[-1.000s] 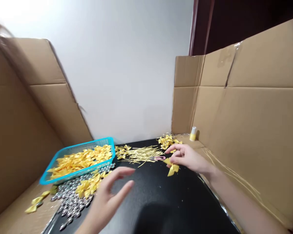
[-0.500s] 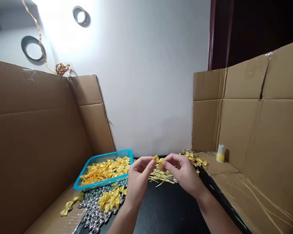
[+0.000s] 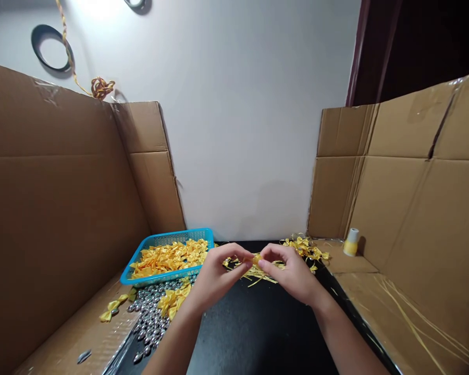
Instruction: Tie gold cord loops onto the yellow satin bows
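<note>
A small yellow ribbon bow [image 3: 257,259] is pinched between my two hands above the black tabletop [image 3: 242,323]. My left hand [image 3: 224,271] has its thumb and fingertips closed on the bow's left side. From the other side, my right hand [image 3: 287,271] pinches it the same way. Fingertips cover much of the bow. Behind and below the hands lies a pile of thin gold twist ties [image 3: 258,278]. Loose yellow bows [image 3: 171,301] rest on silver beads [image 3: 150,317] beside my left forearm.
A blue basket [image 3: 160,278] full of yellow bows stands at the left. More bows with ties [image 3: 307,249] lie at the back right, near a spool of yellow thread [image 3: 350,242]. Cardboard walls [image 3: 422,198] flank both sides, and long pale strands [image 3: 418,323] lie at the right.
My hands have come closer together around the bow, and my left fingers now cover more of it. The head view has tilted and shifted slightly.
</note>
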{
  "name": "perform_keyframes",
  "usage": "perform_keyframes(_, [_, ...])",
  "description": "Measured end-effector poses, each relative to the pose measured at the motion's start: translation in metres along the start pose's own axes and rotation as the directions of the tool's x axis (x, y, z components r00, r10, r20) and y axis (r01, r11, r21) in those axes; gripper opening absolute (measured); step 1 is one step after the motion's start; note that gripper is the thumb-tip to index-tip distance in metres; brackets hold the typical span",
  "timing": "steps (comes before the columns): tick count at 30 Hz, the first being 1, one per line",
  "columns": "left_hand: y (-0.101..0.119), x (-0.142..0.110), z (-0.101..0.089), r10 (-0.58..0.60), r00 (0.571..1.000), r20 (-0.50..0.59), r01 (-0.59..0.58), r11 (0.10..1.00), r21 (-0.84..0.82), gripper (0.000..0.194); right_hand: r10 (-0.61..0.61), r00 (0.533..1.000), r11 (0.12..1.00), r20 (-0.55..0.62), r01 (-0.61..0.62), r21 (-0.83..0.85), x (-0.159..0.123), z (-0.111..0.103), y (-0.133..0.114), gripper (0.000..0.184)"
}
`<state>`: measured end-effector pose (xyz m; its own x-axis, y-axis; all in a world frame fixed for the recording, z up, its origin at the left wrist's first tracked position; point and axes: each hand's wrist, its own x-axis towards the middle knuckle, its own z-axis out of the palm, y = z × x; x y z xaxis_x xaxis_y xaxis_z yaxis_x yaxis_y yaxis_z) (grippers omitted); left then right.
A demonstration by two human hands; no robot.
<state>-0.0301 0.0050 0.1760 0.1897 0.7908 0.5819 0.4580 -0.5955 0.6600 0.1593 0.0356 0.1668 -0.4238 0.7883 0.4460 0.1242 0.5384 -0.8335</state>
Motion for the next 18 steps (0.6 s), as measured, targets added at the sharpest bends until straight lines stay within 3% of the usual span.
perform_keyframes(4, [-0.008,-0.001,0.002,-0.087,0.996,-0.037,0.087,0.996,0.000,0.014,-0.093,0.991,0.993,-0.097,0.084,-0.088,0.004,0.007,0.010,0.008])
perform_keyframes(10, [-0.025,0.007,0.012,-0.224,0.962,-0.156,0.208,0.972,-0.109,0.021,-0.017,0.952,0.994,-0.307,0.050,0.100,0.017,0.026,0.036,0.018])
perform_keyframes(15, [-0.027,0.009,0.012,-0.182,0.971,-0.158,0.173,0.983,-0.067,0.016,-0.015,0.954,0.992,-0.301,0.052,0.115,0.020,0.027,0.042,0.021])
perform_keyframes(18, [-0.021,0.007,0.009,-0.017,0.995,-0.102,0.029,0.993,0.113,0.011,-0.018,0.963,0.997,-0.267,0.038,0.072,0.017,0.021,0.039,0.015])
